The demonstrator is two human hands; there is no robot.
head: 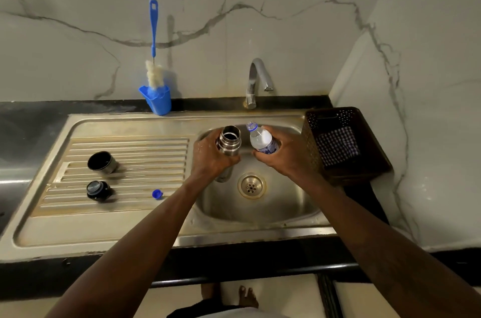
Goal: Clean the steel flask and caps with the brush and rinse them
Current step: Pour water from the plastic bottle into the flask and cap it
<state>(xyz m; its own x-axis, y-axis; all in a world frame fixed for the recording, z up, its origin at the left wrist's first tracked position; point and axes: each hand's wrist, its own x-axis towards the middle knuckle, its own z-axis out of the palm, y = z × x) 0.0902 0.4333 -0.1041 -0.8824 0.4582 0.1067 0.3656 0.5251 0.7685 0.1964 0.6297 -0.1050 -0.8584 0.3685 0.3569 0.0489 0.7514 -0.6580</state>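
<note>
My left hand point(209, 157) wraps the steel flask point(229, 142), held upright over the sink point(286, 209), mouth up. My right hand point(285, 155) grips the uncapped water bottle point(261, 139) just beside it, neck tilted toward that mouth.

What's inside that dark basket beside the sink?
Inside the basket lies a checked cloth, blue and white. Anything under the cloth is hidden from this view.
</note>
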